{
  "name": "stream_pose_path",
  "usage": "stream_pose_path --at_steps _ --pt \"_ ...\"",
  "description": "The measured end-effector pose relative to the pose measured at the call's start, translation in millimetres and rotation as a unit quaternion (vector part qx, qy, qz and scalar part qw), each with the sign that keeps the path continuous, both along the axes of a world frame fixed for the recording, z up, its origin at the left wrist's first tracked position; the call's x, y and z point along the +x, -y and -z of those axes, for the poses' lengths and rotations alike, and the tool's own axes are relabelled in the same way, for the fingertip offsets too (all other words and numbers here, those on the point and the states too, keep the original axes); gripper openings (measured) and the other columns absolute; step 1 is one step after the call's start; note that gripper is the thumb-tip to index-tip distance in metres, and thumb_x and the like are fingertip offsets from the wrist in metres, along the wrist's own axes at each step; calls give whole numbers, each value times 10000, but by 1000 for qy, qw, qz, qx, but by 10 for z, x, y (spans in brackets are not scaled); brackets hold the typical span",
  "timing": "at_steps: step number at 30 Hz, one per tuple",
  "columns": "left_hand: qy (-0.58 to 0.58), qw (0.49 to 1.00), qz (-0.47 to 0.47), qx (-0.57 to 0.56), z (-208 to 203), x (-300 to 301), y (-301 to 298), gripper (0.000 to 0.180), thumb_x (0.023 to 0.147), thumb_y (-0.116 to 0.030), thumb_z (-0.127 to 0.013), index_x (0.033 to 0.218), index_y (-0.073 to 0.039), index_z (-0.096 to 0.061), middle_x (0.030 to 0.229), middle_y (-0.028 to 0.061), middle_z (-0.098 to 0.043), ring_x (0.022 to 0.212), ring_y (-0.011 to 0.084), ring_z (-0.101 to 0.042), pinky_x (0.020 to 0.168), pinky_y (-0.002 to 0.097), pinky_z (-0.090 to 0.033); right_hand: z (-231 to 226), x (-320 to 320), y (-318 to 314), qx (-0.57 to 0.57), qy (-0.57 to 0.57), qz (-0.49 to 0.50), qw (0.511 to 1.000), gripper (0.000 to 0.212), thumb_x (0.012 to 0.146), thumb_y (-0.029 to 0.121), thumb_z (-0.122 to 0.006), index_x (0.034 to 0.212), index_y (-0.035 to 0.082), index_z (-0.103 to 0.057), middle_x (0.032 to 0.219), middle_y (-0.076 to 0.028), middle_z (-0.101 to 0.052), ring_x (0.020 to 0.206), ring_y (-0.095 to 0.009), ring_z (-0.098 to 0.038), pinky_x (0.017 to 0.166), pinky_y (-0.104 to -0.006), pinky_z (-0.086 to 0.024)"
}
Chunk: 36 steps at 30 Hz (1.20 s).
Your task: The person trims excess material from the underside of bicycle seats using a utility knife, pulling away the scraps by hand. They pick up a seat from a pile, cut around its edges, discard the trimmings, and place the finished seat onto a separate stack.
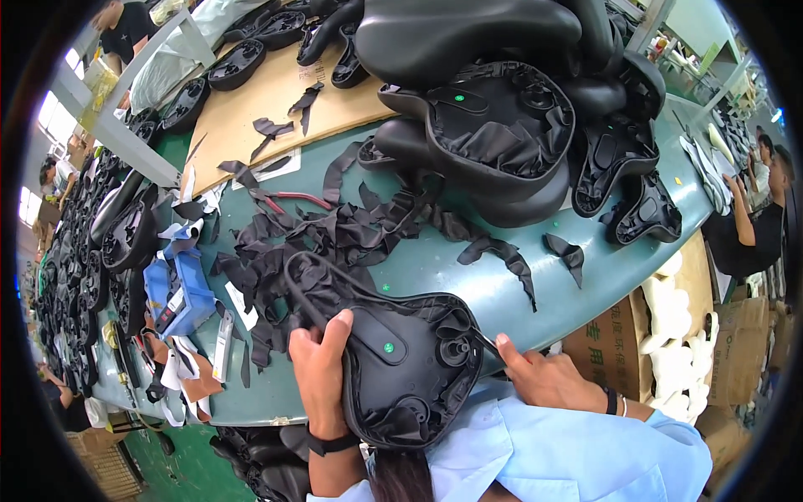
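Note:
A black bicycle saddle (427,368) lies underside up at the table's near edge, its narrow nose pointing to the far left. My left hand (319,368) is closed around the saddle's left side, the thumb over the inner rim. Folded black cover material lines the inside of the rim. My right hand (544,376) is closed on a slim dark tool (487,341), whose tip meets the saddle's right rim; its handle is hidden in the fingers. Beyond the saddle lies a heap of black cover scraps (335,230), with red-handled pliers (293,198) among them.
More black saddles (502,125) are piled at the far side of the green table (418,272). A blue bin (191,289) and a box cutter (222,347) sit at left. White saddle-shaped pieces (673,335) and cardboard boxes (740,343) stand at right. Other people work farther off.

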State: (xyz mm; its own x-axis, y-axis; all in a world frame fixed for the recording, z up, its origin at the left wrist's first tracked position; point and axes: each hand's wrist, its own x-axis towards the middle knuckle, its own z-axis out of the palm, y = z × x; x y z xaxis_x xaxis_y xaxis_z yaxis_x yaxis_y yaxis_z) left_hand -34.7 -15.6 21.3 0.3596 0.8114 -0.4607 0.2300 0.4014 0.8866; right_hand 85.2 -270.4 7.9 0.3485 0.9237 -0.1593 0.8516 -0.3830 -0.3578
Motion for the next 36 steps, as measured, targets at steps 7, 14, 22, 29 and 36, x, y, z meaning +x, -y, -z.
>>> stream_pose_path --at_steps 7,14,22,29,36 --pt "42 998 -24 44 17 -198 146 240 820 -148 -678 903 35 -547 797 16 -565 658 78 -477 585 237 -410 -164 252 -545 265 -85 67 958 668 818 110 -673 1388 24 -334 1264 -212 -546 1058 -314 -619 826 -372 -526" --pt "-148 921 -11 359 276 -337 52 325 757 -124 -718 986 43 -558 784 38 -553 701 166 -509 681 312 -436 -12 635 -1023 369 -188 102 904 692 761 -11 -665 1375 57 -353 1198 -124 -564 967 -181 -610 869 -307 -474" --pt "-203 734 409 503 51 411 325 208 690 -219 -700 692 -18 -648 708 157 -632 804 312 -602 815 414 -414 -200 513 -1202 264 -207 -49 941 626 796 93 -678 1346 74 -382 1179 -214 -583 976 -395 -608 797 -413 -526" --pt "-42 810 402 425 190 332 181 167 678 -169 -680 671 -10 -629 677 150 -591 744 342 -554 772 422 -359 -279 854 -498 178 -1 -34 983 550 851 144 -634 1363 101 -439 963 -133 -661 646 -272 -650 501 -352 -490" --pt "31 907 378 186 21 360 67 161 726 -152 -633 676 1 -626 712 111 -588 646 228 -548 612 349 -384 -295 772 -510 84 122 -164 975 609 806 80 -582 1392 138 -425 642 -75 -530 476 -238 -536 436 -364 -417"
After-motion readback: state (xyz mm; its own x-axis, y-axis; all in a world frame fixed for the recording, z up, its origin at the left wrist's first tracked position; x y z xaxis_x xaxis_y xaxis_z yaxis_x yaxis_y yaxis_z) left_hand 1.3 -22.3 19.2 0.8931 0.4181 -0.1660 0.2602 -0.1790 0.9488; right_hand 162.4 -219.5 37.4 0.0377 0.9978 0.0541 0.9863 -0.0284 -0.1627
